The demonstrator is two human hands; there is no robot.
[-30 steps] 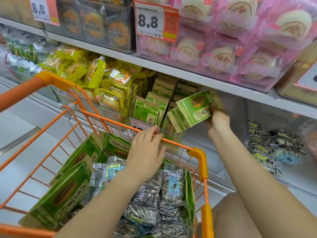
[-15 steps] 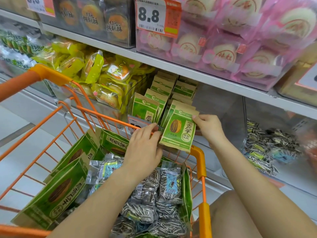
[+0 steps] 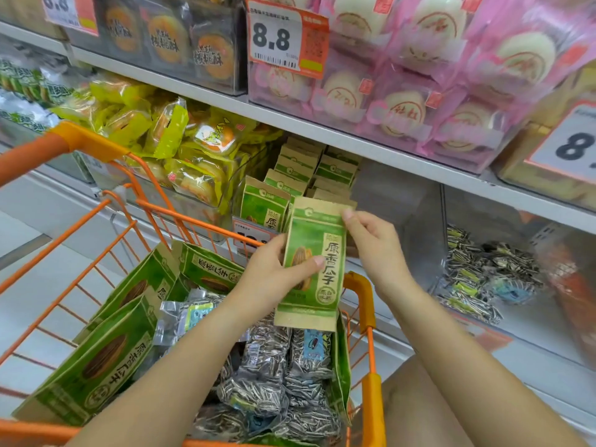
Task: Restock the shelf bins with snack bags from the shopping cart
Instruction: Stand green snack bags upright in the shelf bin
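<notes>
hands [image 3: 322, 262]: 2 | held green bag [image 3: 314, 269]: 1 | orange cart [image 3: 90, 146]: 1 | readable 8.8 tags [image 3: 280, 40]: 1

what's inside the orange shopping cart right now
Inside the orange wire shopping cart: green paper snack bags along the left and far side, and clear striped sunflower-seed packs piled in the middle. The forearms cover part of the pile; the bottom is hidden.

On the upper shelf I see pink cake packs [image 3: 416, 101] stacked to the right, dark boxes of round biscuits [image 3: 167, 43] to the left. Two orange-and-white price tags hang from that shelf — one [image 3: 285, 40] reads 8.8, another [image 3: 574, 143] sits at the far right edge, partly cut off. Pale floor tiles [image 3: 38, 240] show at the left — through the orange wire.
</notes>
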